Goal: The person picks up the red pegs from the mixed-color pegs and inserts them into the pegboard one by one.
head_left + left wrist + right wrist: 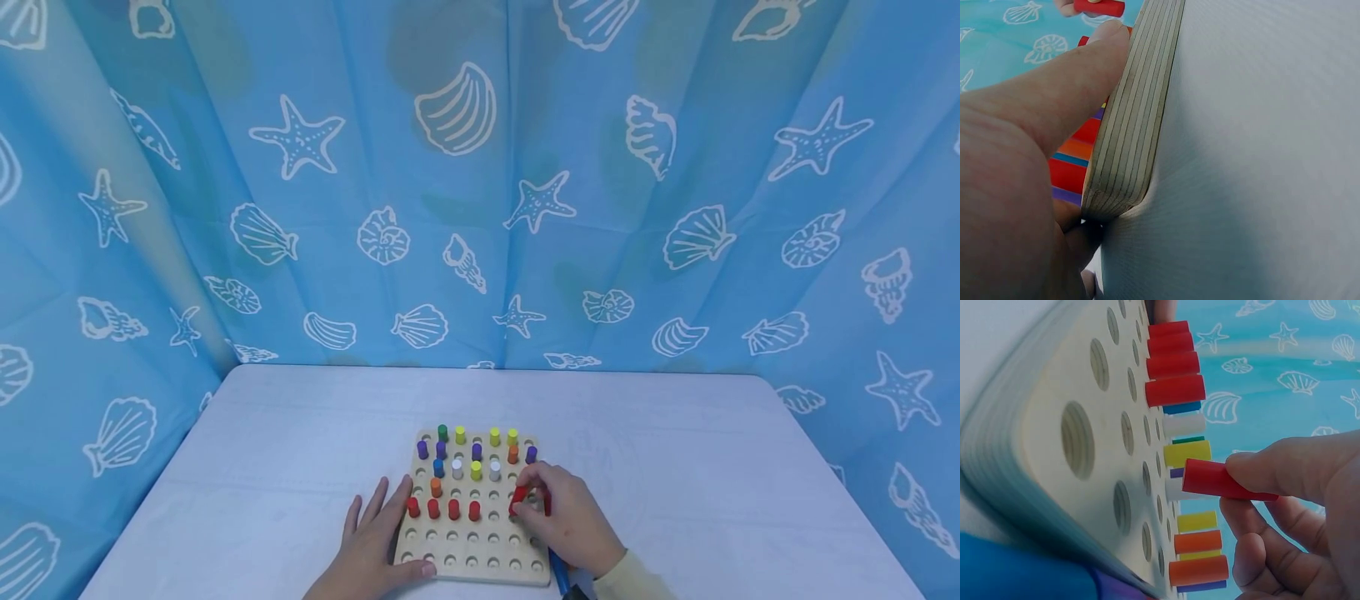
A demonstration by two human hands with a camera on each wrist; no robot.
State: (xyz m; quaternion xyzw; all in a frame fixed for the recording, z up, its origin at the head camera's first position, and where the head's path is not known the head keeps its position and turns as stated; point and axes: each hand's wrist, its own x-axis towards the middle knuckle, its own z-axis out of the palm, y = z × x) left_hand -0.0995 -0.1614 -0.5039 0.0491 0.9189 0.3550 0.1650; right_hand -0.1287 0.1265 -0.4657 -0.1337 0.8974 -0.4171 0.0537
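Note:
A pale wooden pegboard (471, 537) with rows of round holes lies on the table. My right hand (564, 512) pinches a red peg (1210, 478) between thumb and fingers, tilted over the right part of the board. More red shows behind those fingers in the head view. Spread and fairly straight, the fingers of my left hand (369, 542) rest along the board's left edge. Its thumb (1079, 72) lies at the front edge. Several red pegs (453, 509) stand in a row on the left, with an orange peg (436, 487) behind them.
Yellow, purple, green, blue and white pegs, such as a yellow peg (476, 471), stand in the back rows. Something blue and cylindrical (1022, 569) lies beside the board's right edge. A blue shell-print curtain (465, 208) hangs behind the white table (675, 467).

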